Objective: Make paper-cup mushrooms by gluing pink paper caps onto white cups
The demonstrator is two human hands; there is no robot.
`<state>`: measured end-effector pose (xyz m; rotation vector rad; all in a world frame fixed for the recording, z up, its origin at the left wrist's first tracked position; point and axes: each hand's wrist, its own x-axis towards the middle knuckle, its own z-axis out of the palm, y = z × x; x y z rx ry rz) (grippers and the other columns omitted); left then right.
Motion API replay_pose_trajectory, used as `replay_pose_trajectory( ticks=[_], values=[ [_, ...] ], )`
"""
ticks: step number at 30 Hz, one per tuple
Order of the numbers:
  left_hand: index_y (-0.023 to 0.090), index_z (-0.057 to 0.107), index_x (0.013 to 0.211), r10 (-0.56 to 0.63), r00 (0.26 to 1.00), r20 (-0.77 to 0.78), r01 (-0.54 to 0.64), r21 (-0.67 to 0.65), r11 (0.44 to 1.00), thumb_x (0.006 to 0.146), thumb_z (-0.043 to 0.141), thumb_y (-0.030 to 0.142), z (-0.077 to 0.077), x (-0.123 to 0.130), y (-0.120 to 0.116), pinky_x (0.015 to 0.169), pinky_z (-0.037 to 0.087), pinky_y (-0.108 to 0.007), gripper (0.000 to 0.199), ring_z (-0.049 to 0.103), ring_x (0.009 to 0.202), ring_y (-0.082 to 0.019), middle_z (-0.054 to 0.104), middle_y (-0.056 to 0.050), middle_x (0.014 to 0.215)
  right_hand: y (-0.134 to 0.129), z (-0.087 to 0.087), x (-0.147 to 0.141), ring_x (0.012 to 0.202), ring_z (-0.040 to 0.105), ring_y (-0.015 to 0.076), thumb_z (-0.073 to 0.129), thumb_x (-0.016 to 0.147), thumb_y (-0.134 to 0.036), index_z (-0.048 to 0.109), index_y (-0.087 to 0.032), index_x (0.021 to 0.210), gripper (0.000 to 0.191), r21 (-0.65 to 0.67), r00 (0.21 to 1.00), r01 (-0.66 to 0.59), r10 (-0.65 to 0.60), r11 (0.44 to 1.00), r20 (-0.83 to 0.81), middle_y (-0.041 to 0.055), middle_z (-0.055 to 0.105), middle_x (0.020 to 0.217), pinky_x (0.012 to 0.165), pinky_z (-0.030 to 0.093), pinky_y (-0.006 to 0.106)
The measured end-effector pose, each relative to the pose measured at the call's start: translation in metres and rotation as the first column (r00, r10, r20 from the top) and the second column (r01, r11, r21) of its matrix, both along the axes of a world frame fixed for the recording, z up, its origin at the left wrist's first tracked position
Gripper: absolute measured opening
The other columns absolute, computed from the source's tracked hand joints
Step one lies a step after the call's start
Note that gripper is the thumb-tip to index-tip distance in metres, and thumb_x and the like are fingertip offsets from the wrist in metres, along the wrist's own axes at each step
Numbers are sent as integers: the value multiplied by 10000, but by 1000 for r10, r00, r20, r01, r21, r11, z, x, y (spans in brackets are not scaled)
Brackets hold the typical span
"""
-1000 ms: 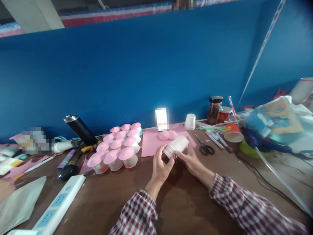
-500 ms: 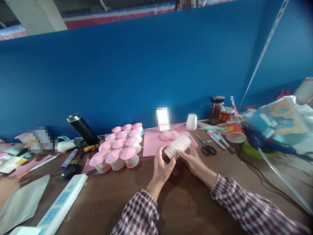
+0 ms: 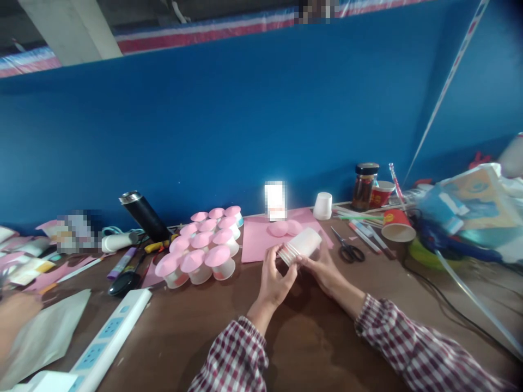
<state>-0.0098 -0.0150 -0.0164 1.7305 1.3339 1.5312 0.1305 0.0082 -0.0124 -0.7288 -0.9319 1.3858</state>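
Observation:
A stack of white paper cups [image 3: 307, 243] lies tilted between my two hands, its rims toward the left. My left hand [image 3: 275, 280] is closed around the rim end. My right hand [image 3: 327, 271] grips the near side, its thumb by the rims; its other fingers are partly hidden behind the stack. Behind the cups, pink paper cones [image 3: 278, 228] rest on a pink sheet [image 3: 255, 239]. Several upturned cups topped with pink cones [image 3: 218, 255] stand in rows to the left. A single white cup [image 3: 323, 206] stands upside down behind the sheet's right edge.
Scissors [image 3: 351, 251], markers [image 3: 368, 237] and a red paper cup [image 3: 398, 226] lie to the right, near a lidded jar [image 3: 365, 188]. On the left are a black thermos [image 3: 145, 216], a power strip [image 3: 110, 337] and another person's hand [image 3: 18, 321].
The view has shifted slightly, so everything sits a little farther right. Both hands keep hold of the cup stack, with the fingers moving slightly at the rims.

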Motion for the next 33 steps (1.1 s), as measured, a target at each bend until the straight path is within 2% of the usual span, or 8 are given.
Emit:
replay_pose_trajectory(
  ticks=[10, 16, 20, 22, 25, 30, 33],
  values=[
    [174, 453, 1251, 11, 1000, 12, -10, -63, 998, 753, 662, 271, -4, -1, 1, 1012, 436, -419, 549, 529, 1190, -262, 533, -133, 1276, 2, 1, 2, 1077, 610, 281, 834, 624, -345, 111, -362, 1500, 1136, -4, 999, 47, -47, 999, 17, 75, 592, 1267, 867, 546, 461],
    [182, 467, 1239, -4, 1000, 18, 4, -48, 999, 748, 696, 321, -3, -2, 0, 985, 456, -409, 558, 547, 1164, -259, 548, -128, 1255, 1, 2, 0, 1112, 590, 286, 841, 616, -340, 133, -351, 1500, 1133, 2, 999, 47, -47, 999, 18, 84, 594, 1252, 906, 521, 470],
    [176, 475, 1209, -27, 999, 16, 28, -39, 999, 746, 708, 340, -4, -2, 1, 943, 480, -403, 544, 581, 1101, -251, 575, -126, 1197, 2, 1, 0, 1077, 602, 259, 830, 640, -334, 104, -341, 1510, 1134, 28, 997, 65, -66, 997, 42, 82, 588, 1254, 945, 493, 454],
    [170, 478, 1198, -3, 1000, -6, 3, -51, 999, 751, 700, 334, -5, -3, 2, 947, 473, -417, 525, 581, 1096, -256, 579, -129, 1183, 5, 1, 3, 1076, 602, 248, 829, 643, -329, 79, -340, 1514, 1149, 45, 995, 80, -82, 996, 49, 83, 576, 1271, 953, 489, 439],
    [173, 469, 1225, 46, 998, -43, -48, -59, 997, 750, 690, 301, -7, -7, 2, 998, 433, -447, 539, 543, 1163, -273, 559, -134, 1226, 11, 0, 9, 1106, 587, 249, 833, 638, -335, 61, -346, 1513, 1167, 60, 990, 120, -124, 991, 64, 85, 555, 1300, 954, 492, 435],
    [176, 517, 1185, 15, 990, -143, -20, -35, 999, 726, 700, 279, -6, -14, 3, 991, 439, -447, 505, 554, 1132, -268, 566, -120, 1166, 21, 1, 20, 1110, 587, 244, 828, 640, -364, 71, -384, 1500, 1146, 76, 977, 197, -202, 977, 63, 81, 511, 1345, 929, 511, 442],
    [177, 518, 1175, 96, 984, -149, -96, 5, 995, 712, 695, 255, -2, -18, 6, 994, 437, -447, 501, 549, 1126, -266, 549, -122, 1163, 21, 2, 24, 1141, 567, 242, 823, 650, -363, 44, -377, 1501, 1154, 108, 962, 254, -262, 961, 75, 81, 492, 1357, 948, 500, 437]
  ],
)
